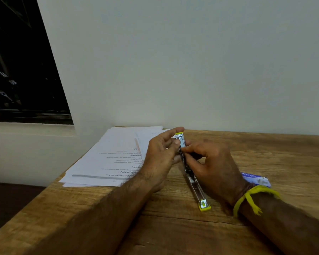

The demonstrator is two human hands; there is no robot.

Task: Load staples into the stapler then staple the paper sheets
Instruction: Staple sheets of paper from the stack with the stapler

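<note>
A metal stapler with lime-green ends (pixel 196 188) lies swung fully open on the wooden table, its base toward me and its upper arm pointing away. My left hand (pixel 161 159) grips the far upper arm, thumb and fingers around it. My right hand (pixel 210 162) pinches at the middle of that arm, fingertips on the magazine channel; whether staples are between them is hidden. A stack of printed paper sheets (pixel 109 159) lies to the left, partly under my left hand. A blue staple box (pixel 256 179) peeks out behind my right wrist.
The wooden table (pixel 173 227) reaches the white wall at the back. Its left edge (pixel 35 205) drops off beside a window ledge and dark window. A yellow thread band circles my right wrist (pixel 250 197).
</note>
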